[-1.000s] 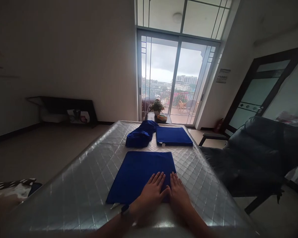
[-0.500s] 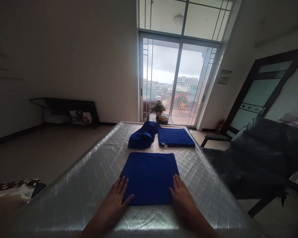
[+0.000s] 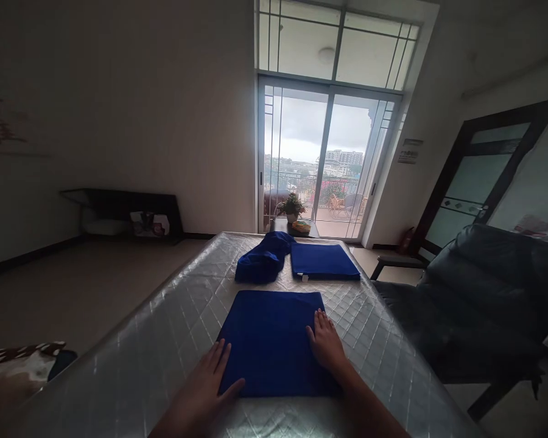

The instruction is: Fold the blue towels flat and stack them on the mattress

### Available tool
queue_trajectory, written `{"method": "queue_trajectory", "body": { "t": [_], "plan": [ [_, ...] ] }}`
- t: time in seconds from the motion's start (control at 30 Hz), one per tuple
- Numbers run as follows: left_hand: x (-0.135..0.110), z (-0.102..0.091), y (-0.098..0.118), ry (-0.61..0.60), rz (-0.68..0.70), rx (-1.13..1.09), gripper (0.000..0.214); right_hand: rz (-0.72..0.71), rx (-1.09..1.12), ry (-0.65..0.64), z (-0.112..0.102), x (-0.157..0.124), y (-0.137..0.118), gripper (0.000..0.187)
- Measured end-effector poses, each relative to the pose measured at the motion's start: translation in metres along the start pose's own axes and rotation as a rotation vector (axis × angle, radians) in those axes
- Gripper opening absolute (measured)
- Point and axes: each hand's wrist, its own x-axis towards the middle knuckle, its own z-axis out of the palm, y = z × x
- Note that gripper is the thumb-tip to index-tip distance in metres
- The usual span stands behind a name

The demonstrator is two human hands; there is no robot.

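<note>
A folded blue cloth (image 3: 274,347) lies flat in front of me on the quilted silver table cover (image 3: 164,340). My left hand (image 3: 212,377) rests at its left edge, fingers spread, thumb over the near left corner. At the right edge lies my right hand (image 3: 325,340), open and flat, its fingers towards the far right corner. Farther back a second folded blue cloth (image 3: 324,261) with a small white tag sits to the right. Left of it is a crumpled blue cloth (image 3: 262,258).
A dark padded chair (image 3: 466,298) stands close along the right side. Beyond the far edge, a small stand holds a potted plant (image 3: 291,207) before the sliding glass door (image 3: 319,158). A dark low frame (image 3: 128,213) is by the left wall.
My right hand has slid farther up the cloth's right edge. The left hand stays at the left edge. The whole view has tipped slightly upward.
</note>
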Motion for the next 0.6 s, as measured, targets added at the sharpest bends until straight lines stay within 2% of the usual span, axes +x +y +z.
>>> {"method": "queue_trajectory", "body": {
  "t": [0.1, 0.2, 0.3, 0.37, 0.47, 0.6],
  "plan": [
    [0.017, -0.005, 0.031, 0.083, 0.089, -0.008, 0.091, 0.001, 0.0, 0.013, 0.009, 0.001, 0.003, 0.066],
    [0.044, -0.005, 0.089, 0.147, 0.36, -0.066, 0.081, -0.009, -0.021, 0.022, 0.008, -0.001, 0.005, 0.064],
    [0.076, 0.005, 0.145, 0.176, 0.576, -0.105, 0.072, -0.06, -0.062, 0.006, 0.006, -0.003, 0.007, 0.06],
    [0.092, 0.016, 0.166, 0.217, 0.623, -0.123, 0.07, -0.088, -0.089, 0.001, 0.006, -0.003, 0.008, 0.058],
    [0.105, 0.032, 0.169, 0.251, 0.59, -0.123, 0.07, -0.058, -0.089, 0.026, 0.007, -0.003, 0.008, 0.058],
    [0.108, 0.036, 0.137, 0.251, 0.473, -0.138, 0.072, -0.034, -0.067, 0.037, 0.007, -0.002, 0.005, 0.061]
  ]
}}
